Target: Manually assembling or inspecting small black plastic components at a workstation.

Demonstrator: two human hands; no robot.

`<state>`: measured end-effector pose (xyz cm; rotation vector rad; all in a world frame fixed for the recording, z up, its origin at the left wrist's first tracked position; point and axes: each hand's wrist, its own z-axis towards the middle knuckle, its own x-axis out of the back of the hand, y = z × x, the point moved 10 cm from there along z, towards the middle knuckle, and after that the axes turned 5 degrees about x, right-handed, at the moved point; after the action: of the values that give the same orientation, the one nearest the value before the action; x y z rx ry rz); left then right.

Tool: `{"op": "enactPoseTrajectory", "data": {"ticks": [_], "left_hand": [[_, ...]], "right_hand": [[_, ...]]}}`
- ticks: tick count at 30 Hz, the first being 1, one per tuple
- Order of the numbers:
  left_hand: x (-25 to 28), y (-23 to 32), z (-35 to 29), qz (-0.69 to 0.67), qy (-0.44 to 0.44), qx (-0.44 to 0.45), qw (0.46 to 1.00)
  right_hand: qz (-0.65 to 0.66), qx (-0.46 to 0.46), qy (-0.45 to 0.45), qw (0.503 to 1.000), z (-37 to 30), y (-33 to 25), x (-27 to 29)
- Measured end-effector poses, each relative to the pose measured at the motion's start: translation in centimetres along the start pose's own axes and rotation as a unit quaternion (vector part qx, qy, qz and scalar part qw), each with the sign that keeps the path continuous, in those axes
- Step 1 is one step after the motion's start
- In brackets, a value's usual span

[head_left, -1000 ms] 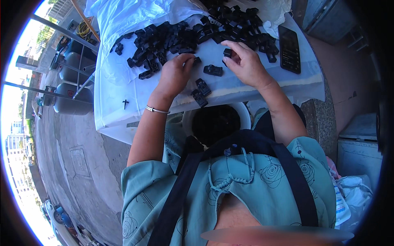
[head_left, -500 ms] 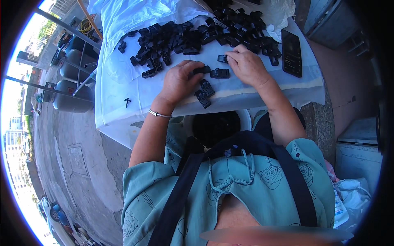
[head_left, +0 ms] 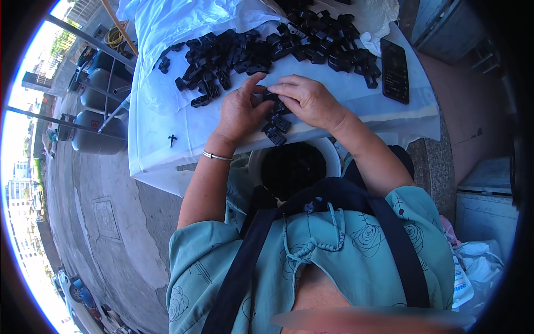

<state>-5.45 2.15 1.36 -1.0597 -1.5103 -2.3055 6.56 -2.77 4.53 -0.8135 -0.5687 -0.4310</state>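
At the near edge of a white-covered table, my left hand has its thumb and index finger apart, beside a black plastic part. My right hand closes its fingertips over that same part, partly hiding it. Just below the hands, two more black plastic parts lie close together near the edge. Beyond the hands spreads a large pile of similar black parts.
A dark phone lies at the table's right side. A small black cross-shaped piece rests at left. Under the near edge stands a white bucket with dark contents. Grey tanks stand left of the table.
My right hand has moved left and nearer, from a part at the right to the part beside my left hand. The left fingers have spread away from that part.
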Motion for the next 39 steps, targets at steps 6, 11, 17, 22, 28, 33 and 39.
{"op": "enactPoseTrajectory", "data": {"ticks": [6,11,17,22,28,33,39], "left_hand": [[0.2,0.3,0.0,0.011,0.003,-0.001,1.0],[0.1,0.5,0.3,0.004,-0.011,-0.001,1.0],[1.0,1.0,-0.3,-0.016,-0.003,-0.026,1.0],[3.3,1.1,1.5,0.025,0.099,-0.048,0.994],[0.5,2.8,3.0,0.208,0.116,-0.064,0.969],[0.1,2.5,2.5,0.194,0.096,-0.079,0.973],[0.8,2.9,1.1,-0.012,0.077,-0.128,0.989]], "right_hand": [[-0.139,0.065,-0.012,0.988,-0.5,-2.4,-0.3],[-0.169,0.096,0.002,0.981,0.2,-2.6,-0.9],[-0.193,0.046,-0.037,0.98,-0.7,-1.9,-1.2],[-0.156,0.05,-0.026,0.986,-1.3,-1.6,-0.7],[-0.413,-0.115,0.081,0.9,-2.2,3.5,9.0],[-0.302,-0.129,0.025,0.944,-2.0,5.7,6.3],[-0.186,-0.104,-0.022,0.977,-1.8,4.5,3.9]]}}
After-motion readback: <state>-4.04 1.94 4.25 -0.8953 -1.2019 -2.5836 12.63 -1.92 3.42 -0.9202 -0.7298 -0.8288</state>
